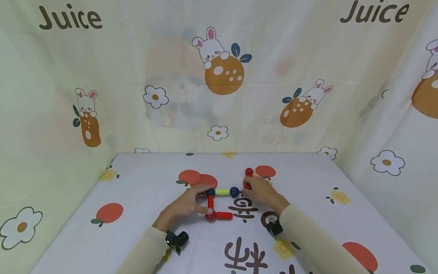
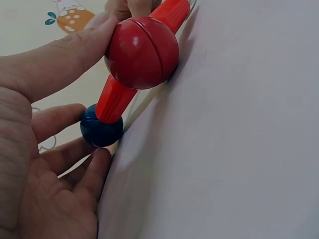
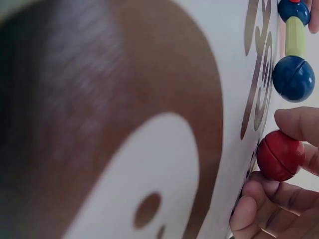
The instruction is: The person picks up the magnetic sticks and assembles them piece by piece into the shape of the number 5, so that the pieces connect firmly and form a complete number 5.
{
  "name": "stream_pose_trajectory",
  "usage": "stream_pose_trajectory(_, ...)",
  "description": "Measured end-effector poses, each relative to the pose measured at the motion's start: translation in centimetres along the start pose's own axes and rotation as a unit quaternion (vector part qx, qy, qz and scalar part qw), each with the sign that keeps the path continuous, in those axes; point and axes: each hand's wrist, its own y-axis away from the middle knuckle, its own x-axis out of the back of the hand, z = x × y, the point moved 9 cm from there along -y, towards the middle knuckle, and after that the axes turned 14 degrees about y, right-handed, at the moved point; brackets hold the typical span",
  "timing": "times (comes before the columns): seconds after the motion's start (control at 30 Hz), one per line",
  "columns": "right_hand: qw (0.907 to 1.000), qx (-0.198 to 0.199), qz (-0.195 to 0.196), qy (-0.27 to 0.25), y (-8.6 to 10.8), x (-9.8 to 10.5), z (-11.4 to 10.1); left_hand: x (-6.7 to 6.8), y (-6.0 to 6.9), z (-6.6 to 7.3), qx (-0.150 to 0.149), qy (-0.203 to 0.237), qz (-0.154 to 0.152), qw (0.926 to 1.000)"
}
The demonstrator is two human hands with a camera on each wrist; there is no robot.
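A toy frame of balls and rods lies on the table. It has a red ball [image 2: 142,52], a red rod [image 1: 210,201] up to a blue ball [image 2: 101,125], and a yellow-green rod [image 1: 223,192] to another blue ball [image 3: 293,78]. One more red rod [image 1: 224,215] juts right from the red ball. My left hand [image 1: 188,202] grips the frame, thumb on the red ball, fingers by the nearer blue ball. To the right of the frame, my right hand [image 1: 262,191] holds a separate red ball-and-rod piece [image 1: 249,172]; its lower part is hidden by the fingers.
A white printed cloth [image 1: 137,243] with fruit, flowers and dark characters covers the table. Behind it hangs a curtain [image 1: 184,114] with rabbits. Something yellow-green [image 1: 270,182] shows just past my right hand, mostly hidden. A black wrist camera [image 1: 177,238] sits at my left cuff.
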Motion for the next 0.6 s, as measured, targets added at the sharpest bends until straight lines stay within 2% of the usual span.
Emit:
stream_pose_trajectory(0.33,0.9994,0.026,0.003,0.022,0.34,-0.11,-0.57,0.05,-0.07,-0.07,-0.012,0.008,-0.009,0.9999)
stream_pose_trajectory(0.6,0.9981,0.043,-0.009,0.043,0.50,-0.48,-1.00,0.03,0.06,0.02,-0.011,0.012,-0.009,0.9998)
